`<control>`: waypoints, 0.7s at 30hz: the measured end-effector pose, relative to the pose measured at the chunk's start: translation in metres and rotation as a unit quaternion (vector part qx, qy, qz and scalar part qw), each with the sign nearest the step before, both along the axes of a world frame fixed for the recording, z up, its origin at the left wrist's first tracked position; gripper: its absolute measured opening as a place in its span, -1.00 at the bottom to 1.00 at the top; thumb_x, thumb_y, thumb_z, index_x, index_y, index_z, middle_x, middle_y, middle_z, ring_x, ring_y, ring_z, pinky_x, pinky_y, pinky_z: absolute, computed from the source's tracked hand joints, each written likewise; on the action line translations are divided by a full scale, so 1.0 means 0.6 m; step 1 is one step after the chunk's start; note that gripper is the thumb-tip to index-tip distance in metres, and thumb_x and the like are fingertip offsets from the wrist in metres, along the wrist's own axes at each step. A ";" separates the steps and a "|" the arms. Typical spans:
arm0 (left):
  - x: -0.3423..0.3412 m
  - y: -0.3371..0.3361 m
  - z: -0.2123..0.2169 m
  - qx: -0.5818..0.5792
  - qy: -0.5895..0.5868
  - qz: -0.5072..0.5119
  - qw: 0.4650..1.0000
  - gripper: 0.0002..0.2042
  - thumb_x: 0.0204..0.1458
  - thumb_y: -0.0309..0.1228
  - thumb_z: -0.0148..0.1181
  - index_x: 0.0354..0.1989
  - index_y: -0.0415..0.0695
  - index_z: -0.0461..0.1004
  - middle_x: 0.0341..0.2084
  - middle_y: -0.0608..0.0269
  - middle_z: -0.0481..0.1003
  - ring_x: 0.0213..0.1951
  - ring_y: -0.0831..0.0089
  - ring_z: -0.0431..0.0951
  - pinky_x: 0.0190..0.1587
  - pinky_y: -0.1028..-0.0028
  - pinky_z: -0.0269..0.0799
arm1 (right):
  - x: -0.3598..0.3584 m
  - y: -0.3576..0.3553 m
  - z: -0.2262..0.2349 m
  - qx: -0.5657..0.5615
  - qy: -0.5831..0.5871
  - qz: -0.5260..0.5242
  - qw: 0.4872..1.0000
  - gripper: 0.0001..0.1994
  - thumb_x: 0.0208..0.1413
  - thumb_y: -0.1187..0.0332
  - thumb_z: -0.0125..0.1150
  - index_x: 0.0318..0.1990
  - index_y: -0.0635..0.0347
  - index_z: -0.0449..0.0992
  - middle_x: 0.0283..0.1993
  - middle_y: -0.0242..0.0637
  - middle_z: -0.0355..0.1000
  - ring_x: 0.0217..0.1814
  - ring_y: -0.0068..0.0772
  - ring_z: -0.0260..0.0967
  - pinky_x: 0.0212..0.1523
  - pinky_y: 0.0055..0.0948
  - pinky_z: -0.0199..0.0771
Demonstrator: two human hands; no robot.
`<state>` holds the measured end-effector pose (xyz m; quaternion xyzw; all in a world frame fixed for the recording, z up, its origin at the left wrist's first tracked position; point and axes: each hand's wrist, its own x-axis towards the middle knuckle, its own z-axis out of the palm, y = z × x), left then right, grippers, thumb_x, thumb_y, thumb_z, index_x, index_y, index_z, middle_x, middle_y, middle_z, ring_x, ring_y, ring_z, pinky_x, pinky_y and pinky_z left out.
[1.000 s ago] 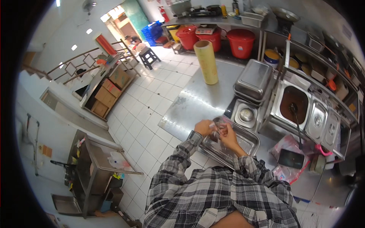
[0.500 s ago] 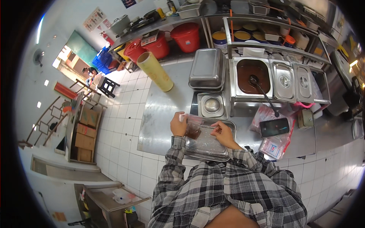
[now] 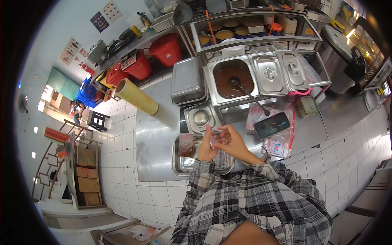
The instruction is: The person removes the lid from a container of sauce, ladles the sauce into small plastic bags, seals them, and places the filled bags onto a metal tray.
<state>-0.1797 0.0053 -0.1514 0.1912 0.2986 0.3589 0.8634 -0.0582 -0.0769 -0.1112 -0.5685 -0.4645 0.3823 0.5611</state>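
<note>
My left hand (image 3: 207, 148) and my right hand (image 3: 233, 143) meet above the right part of a metal tray (image 3: 175, 163) with a wire rack. The fingers of both are bent toward each other, closed around a small pale, see-through piece (image 3: 212, 141) that I cannot make out. Beside my left hand, a clear zip bag (image 3: 186, 146) with brown sauce in its lower part lies in the tray at the left. Just beyond the hands is a small steel pan (image 3: 201, 117) with a round, shiny metal piece in it.
Brown sauce with a black ladle (image 3: 252, 97) fills a steel pan (image 3: 212, 77), next to lidded pans (image 3: 269, 75). A phone (image 3: 271, 125) rests on packs of plastic bags (image 3: 281, 146) at right. A wrap roll (image 3: 136, 97) and a covered steel container (image 3: 187, 79) stand at left.
My left hand has let go of the sauce bag, which now lies in the tray. Both hands have come together over the tray's right side. The view has turned to the right.
</note>
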 end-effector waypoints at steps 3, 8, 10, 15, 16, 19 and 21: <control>0.040 -0.023 0.018 -0.036 -0.049 -0.003 0.998 -0.73 0.10 -0.07 0.16 -0.15 0.09 0.39 -0.30 0.54 0.41 -0.21 0.60 0.39 -0.19 0.41 0.36 | 0.020 -0.016 0.005 0.003 -0.024 -0.010 1.000 -0.44 -0.16 0.44 0.45 0.05 0.10 0.33 -0.30 -0.35 0.38 -0.32 -0.59 0.33 -0.35 -0.61 0.36; 0.072 -0.056 0.017 -0.072 -0.062 0.032 0.995 -0.74 0.14 -0.08 0.11 -0.14 0.05 0.37 0.00 0.51 0.39 0.05 0.49 0.37 0.02 0.31 0.38 | 0.062 -0.033 -0.015 -0.010 0.019 -0.011 1.000 -0.49 -0.14 0.50 0.40 0.01 0.11 0.33 -0.32 -0.31 0.43 -0.36 -0.59 0.36 -0.37 -0.61 0.37; 0.082 -0.065 0.010 -0.040 -0.075 0.020 0.996 -0.69 0.16 -0.11 0.09 -0.04 0.02 0.32 0.09 0.49 0.34 0.17 0.43 0.31 0.08 0.25 0.37 | 0.074 -0.035 -0.023 -0.012 0.029 -0.024 0.999 -0.52 -0.12 0.52 0.37 0.00 0.12 0.33 -0.35 -0.31 0.45 -0.37 -0.60 0.37 -0.37 -0.62 0.37; 0.095 -0.084 0.021 -0.010 0.025 0.010 1.000 -0.67 0.17 -0.20 0.10 0.06 0.07 0.25 0.16 0.47 0.30 0.18 0.45 0.29 0.12 0.16 0.30 | 0.105 -0.049 -0.010 -0.031 -0.003 -0.026 0.999 -0.61 -0.09 0.54 0.30 -0.07 0.14 0.34 -0.46 -0.34 0.46 -0.47 -0.62 0.38 -0.40 -0.59 0.38; 0.101 -0.087 0.022 0.021 0.034 0.008 0.999 -0.63 0.18 -0.25 0.10 0.11 0.05 0.20 0.19 0.45 0.28 0.20 0.43 0.27 0.14 0.16 0.30 | 0.113 -0.046 -0.019 -0.028 0.039 -0.017 0.999 -0.63 -0.09 0.56 0.28 -0.09 0.15 0.35 -0.48 -0.34 0.45 -0.47 -0.64 0.38 -0.40 -0.60 0.38; 0.099 -0.081 -0.004 0.046 0.040 0.017 0.998 -0.55 0.19 -0.33 0.07 0.20 -0.07 0.09 0.20 0.22 0.27 0.20 0.32 0.29 0.11 0.20 0.37 | 0.130 -0.044 -0.018 -0.016 0.145 0.003 0.989 -0.67 -0.08 0.58 0.25 -0.12 0.19 0.35 -0.49 -0.35 0.45 -0.46 -0.68 0.37 -0.40 -0.62 0.37; 0.092 -0.077 -0.014 0.058 0.041 0.030 0.997 -0.52 0.20 -0.35 0.05 0.23 -0.15 0.07 0.19 0.12 0.26 0.18 0.29 0.32 0.10 0.22 0.41 | 0.138 -0.043 -0.016 -0.007 0.208 0.011 0.978 -0.69 -0.07 0.59 0.23 -0.14 0.21 0.35 -0.48 -0.36 0.44 -0.45 -0.70 0.37 -0.39 -0.64 0.36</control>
